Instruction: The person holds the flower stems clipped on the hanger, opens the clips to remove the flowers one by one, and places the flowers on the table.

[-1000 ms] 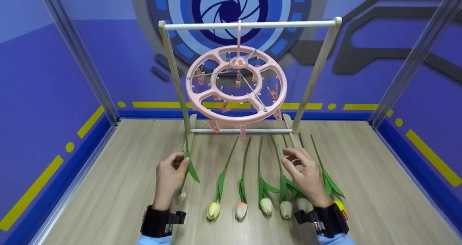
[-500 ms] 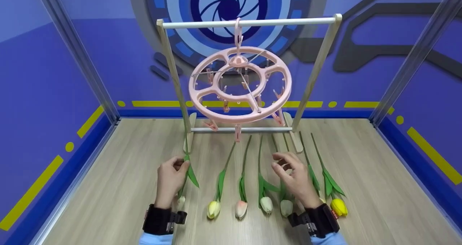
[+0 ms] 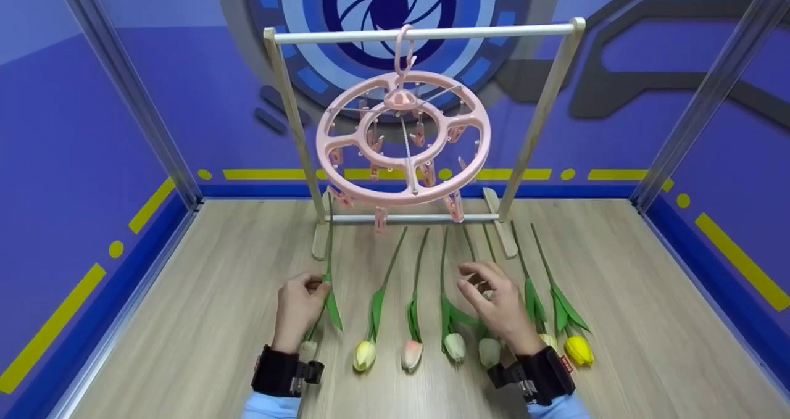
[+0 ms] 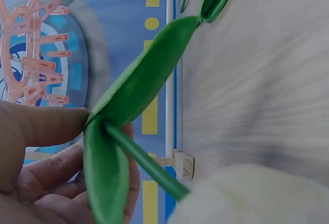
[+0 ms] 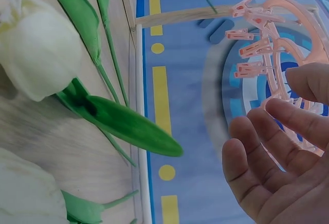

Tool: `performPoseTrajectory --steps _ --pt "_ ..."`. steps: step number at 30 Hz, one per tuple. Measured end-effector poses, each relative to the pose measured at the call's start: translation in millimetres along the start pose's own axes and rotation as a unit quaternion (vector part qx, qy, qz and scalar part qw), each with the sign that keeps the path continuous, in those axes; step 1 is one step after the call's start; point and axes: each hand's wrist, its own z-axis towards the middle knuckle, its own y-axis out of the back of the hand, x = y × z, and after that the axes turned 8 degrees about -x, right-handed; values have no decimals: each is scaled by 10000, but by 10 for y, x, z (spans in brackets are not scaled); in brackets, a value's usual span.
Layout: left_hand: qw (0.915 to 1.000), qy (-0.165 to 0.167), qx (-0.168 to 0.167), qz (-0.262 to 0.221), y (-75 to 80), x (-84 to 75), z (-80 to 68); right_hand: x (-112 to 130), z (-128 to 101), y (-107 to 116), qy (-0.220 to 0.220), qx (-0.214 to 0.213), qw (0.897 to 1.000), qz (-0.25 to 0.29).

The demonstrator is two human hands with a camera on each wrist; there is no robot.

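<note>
My left hand [image 3: 299,313] pinches an artificial tulip [image 4: 149,77] by its stem and green leaves, between thumb and fingers. The stem points away toward the rack, and its pale flower head [image 4: 257,198] hangs low near the wrist. My right hand [image 3: 503,313] hovers with loosely bent fingers over the tulips at right and holds nothing; in the right wrist view its fingers [image 5: 257,178] are spread apart. A pink round clip hanger [image 3: 404,198] hangs by its hook from the rack's top bar, beyond both hands, with several small clips below its ring.
A wooden rack [image 3: 543,116] with white bars stands at the back of the table [image 3: 203,320]. Several tulips lie in a row, stems away from me, among them a pale yellow one [image 3: 365,356], a pink one [image 3: 412,355] and a bright yellow one [image 3: 579,350]. Blue-purple walls enclose the table.
The hanger has turned on its hook, so its clips sit elsewhere. My left hand has shifted slightly right with the tulip, its stem tip swinging right and down. My right hand has moved left.
</note>
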Motion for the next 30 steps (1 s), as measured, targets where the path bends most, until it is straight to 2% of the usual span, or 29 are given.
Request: performPoseTrajectory --steps 8,15,26,30 --pt "9997 126 184 15 -66 24 2 -17 -7 -2 -210 228 9995 -112" --pt "9982 440 413 9 -139 53 -11 -33 -25 -17 -167 278 9995 -8" --pt "9958 655 640 91 -225 98 -21 -23 -59 -59 67 177 9998 -109" --pt "9945 765 717 67 -240 108 -23 -25 -63 -76 -9 257 9995 -183"
